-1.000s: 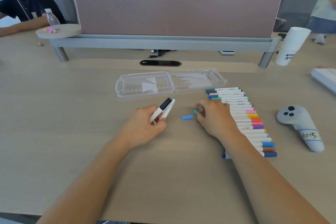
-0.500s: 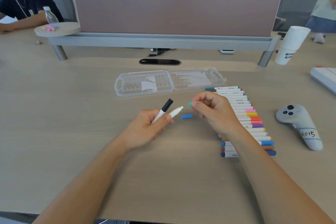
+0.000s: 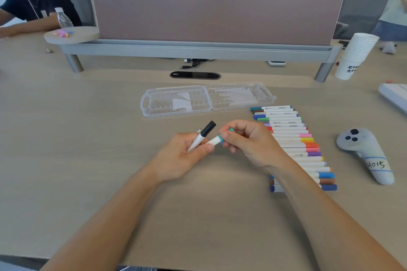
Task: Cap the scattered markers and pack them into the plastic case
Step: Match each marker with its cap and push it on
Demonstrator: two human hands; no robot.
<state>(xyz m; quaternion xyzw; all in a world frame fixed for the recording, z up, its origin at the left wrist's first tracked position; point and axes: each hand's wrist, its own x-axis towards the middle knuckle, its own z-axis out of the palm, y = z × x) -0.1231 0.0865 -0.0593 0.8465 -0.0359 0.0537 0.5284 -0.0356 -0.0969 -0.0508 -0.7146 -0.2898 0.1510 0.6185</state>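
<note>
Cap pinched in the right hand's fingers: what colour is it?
Teal. The cap shows best in the head view.

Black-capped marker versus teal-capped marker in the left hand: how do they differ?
The black-capped marker has a black cap; the teal-capped marker a teal one. Only the left hand holds the black-capped marker; the right hand also pinches the teal-capped marker's cap. Both have white barrels.

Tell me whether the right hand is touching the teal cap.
Touching. The head view shows the right hand pinching the teal cap, which sits on the end of the white marker that the left hand grips.
</note>
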